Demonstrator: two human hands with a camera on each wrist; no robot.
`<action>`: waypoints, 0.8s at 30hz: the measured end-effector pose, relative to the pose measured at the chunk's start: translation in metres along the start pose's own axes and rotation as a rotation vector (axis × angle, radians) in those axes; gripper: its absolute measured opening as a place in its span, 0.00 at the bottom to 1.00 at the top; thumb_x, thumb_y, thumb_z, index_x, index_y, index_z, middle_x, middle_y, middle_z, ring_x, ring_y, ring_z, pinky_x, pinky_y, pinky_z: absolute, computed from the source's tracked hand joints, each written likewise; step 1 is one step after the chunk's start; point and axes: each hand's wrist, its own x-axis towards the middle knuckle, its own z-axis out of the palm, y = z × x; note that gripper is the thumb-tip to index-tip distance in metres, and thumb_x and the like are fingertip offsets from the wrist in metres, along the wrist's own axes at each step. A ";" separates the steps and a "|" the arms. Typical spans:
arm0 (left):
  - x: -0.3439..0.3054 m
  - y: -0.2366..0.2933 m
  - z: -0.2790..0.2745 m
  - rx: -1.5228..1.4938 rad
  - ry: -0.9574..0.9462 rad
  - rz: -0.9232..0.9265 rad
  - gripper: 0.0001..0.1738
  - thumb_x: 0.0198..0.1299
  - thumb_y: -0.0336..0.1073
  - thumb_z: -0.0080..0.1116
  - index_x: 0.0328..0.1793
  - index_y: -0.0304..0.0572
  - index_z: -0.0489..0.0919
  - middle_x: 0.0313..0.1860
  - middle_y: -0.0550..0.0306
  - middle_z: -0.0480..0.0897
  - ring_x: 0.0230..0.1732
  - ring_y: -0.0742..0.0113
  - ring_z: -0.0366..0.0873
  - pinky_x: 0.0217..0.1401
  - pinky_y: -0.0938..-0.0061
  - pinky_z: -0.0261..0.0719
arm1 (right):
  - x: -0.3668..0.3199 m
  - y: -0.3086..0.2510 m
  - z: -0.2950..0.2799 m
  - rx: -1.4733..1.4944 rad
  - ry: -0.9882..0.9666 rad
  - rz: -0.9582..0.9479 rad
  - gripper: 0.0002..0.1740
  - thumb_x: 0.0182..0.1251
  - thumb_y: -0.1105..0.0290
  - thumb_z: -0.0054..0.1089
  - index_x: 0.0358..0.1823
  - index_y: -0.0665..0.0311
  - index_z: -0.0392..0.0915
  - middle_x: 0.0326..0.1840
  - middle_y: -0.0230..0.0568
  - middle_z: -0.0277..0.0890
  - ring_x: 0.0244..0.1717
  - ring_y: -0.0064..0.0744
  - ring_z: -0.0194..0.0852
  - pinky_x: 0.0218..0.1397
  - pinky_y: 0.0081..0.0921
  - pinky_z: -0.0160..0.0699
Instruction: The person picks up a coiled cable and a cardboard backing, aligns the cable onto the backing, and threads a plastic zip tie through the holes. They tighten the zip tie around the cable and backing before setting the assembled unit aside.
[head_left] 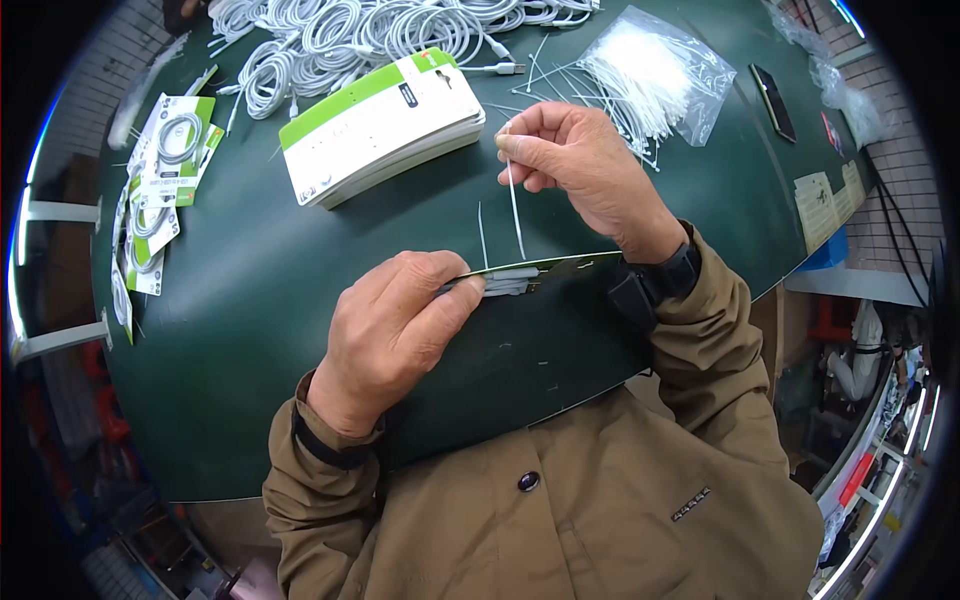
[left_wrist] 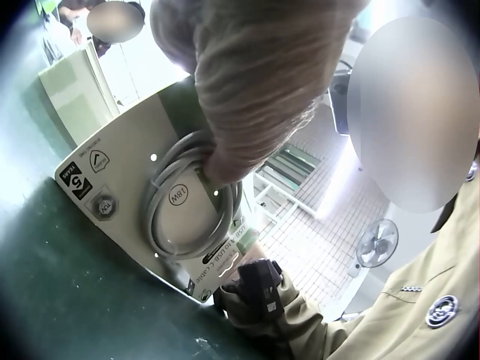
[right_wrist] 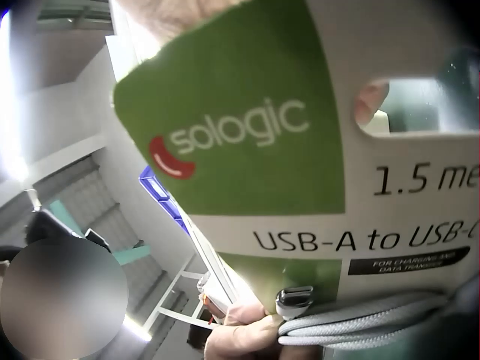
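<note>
My left hand (head_left: 395, 325) grips a white and green packaging card (left_wrist: 124, 157) together with a coiled grey USB cable (left_wrist: 157, 217) lying against its printed face. In the head view the card stands nearly edge-on, close over the table. The right wrist view shows the left thumb beside the cable's metal plug (right_wrist: 294, 301). Above the card, my right hand (head_left: 590, 165) pinches the upper end of a white cable tie (head_left: 516, 215) between thumb and index finger. That strip runs down to the card's far edge. A second thin white strip (head_left: 482, 235) pokes up behind the card near the left fingertips.
Beyond my hands lies a stack of blank-backed cards (head_left: 390, 150), with many coiled cables (head_left: 340, 35) heaped behind it. A plastic bag of cable ties (head_left: 650, 75) spills to the right, near a phone (head_left: 773, 103). Carded cables (head_left: 165, 165) lie at the left.
</note>
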 end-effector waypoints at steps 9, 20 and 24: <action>0.003 0.000 0.001 0.022 0.006 0.011 0.16 0.49 0.15 0.76 0.42 0.35 0.85 0.39 0.49 0.87 0.35 0.54 0.87 0.35 0.67 0.86 | 0.004 0.014 0.001 0.016 -0.036 -0.026 0.11 0.81 0.66 0.70 0.52 0.67 0.85 0.45 0.35 0.87 0.45 0.21 0.91 0.47 0.13 0.87; 0.004 -0.002 0.005 0.037 0.025 0.013 0.15 0.49 0.16 0.78 0.39 0.36 0.84 0.39 0.49 0.87 0.34 0.57 0.87 0.34 0.69 0.86 | 0.001 0.019 0.009 -0.044 -0.062 -0.069 0.12 0.81 0.64 0.69 0.51 0.67 0.86 0.44 0.35 0.88 0.45 0.18 0.90 0.47 0.12 0.86; 0.005 -0.003 0.005 0.043 0.023 0.018 0.14 0.49 0.16 0.78 0.39 0.36 0.84 0.39 0.49 0.87 0.35 0.56 0.87 0.35 0.69 0.87 | 0.001 0.020 0.008 -0.077 -0.070 -0.073 0.13 0.81 0.62 0.69 0.51 0.67 0.87 0.44 0.36 0.89 0.46 0.18 0.91 0.48 0.12 0.85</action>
